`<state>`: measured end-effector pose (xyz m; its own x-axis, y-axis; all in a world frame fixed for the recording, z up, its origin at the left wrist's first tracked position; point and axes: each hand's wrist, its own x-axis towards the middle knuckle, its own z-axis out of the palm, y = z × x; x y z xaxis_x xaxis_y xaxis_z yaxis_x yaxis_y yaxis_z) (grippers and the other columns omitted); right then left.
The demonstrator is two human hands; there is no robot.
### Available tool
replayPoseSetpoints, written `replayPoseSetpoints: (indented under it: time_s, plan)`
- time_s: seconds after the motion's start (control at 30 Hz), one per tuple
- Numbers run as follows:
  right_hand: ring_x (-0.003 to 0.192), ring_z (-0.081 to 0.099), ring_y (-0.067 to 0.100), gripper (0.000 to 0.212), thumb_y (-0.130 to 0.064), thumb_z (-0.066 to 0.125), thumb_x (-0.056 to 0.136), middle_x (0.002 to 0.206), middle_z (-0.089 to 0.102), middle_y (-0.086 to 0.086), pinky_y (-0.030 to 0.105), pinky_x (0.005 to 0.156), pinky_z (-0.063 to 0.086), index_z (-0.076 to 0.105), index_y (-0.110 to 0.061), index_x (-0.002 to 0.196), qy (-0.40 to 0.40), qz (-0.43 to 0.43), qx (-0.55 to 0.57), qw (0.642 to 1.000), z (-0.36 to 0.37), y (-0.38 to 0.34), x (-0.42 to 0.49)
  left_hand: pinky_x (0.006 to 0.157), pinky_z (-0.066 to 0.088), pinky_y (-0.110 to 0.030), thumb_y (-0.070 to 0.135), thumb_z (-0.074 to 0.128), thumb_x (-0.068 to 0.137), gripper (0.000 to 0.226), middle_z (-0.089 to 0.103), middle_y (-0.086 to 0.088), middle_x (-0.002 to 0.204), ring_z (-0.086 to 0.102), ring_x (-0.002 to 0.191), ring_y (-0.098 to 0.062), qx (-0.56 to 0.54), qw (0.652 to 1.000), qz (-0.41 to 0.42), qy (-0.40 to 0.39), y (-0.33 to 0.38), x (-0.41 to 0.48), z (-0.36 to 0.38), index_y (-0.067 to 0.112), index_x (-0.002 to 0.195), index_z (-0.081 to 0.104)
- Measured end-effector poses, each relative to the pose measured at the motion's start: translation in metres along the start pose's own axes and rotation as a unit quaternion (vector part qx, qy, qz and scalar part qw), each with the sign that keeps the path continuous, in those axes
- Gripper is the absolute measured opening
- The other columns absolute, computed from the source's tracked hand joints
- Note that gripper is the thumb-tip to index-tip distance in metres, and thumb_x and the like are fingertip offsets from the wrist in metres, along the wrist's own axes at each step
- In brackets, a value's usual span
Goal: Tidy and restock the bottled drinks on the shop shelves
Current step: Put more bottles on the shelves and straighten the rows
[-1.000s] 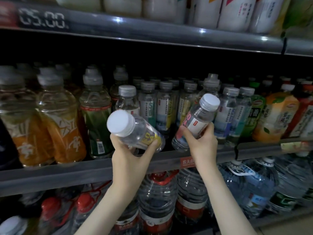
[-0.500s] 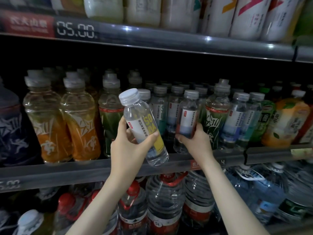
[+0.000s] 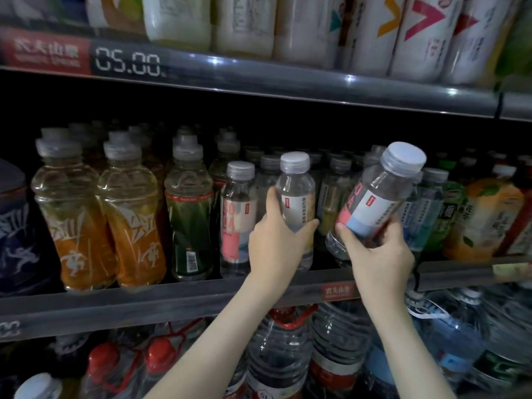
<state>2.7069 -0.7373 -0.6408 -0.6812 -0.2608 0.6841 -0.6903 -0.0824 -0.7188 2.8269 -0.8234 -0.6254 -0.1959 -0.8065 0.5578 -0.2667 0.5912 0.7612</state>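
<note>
Soda bottle point(image 3: 295, 208) upright, gripped by left hand point(image 3: 276, 240); right hand point(image 3: 377, 254) grips tilted pink-labelled bottle point(image 3: 374, 205) just beside.

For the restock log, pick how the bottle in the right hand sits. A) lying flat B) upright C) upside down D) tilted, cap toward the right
D: the right hand grips the pink-and-blue-label bottle at a slant, its white cap up and to the right.

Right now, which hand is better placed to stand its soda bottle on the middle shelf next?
Left. The left hand holds its clear bottle upright and low at the shelf front, beside a standing bottle. The right hand holds its blue-labelled bottle tilted and raised.
</note>
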Motion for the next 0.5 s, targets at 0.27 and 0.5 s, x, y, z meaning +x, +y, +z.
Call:
replayPoseSetpoints:
  time_s: [0.27,0.5]
  plan:
    - [0.072,0.054,-0.013,0.053,-0.035,0.083,0.071,0.091,0.063,-0.017,-0.003,0.058,0.037,0.060,-0.023,0.117,-0.009,0.053,-0.006,0.999,-0.026,0.012,0.013,0.045,0.035,-0.024,0.052,0.066,0.083,0.093,0.069,-0.008,0.093,0.067,0.076,-0.026,0.115,0.993,-0.012,-0.036,-0.004,0.017,0.045,0.015,0.151,0.013]
    - [0.072,0.055,-0.015,0.045,-0.034,0.084,0.069,0.086,0.062,-0.023,0.000,0.057,0.038,0.060,-0.026,0.106,-0.032,0.058,-0.004,0.998,-0.022,0.011,0.007,0.075,0.049,-0.034,0.048,0.059,0.089,0.081,0.036,-0.015,0.144,0.055,0.114,-0.032,0.139,0.984,0.010,-0.114,0.011,0.007,0.045,0.012,0.149,0.017]
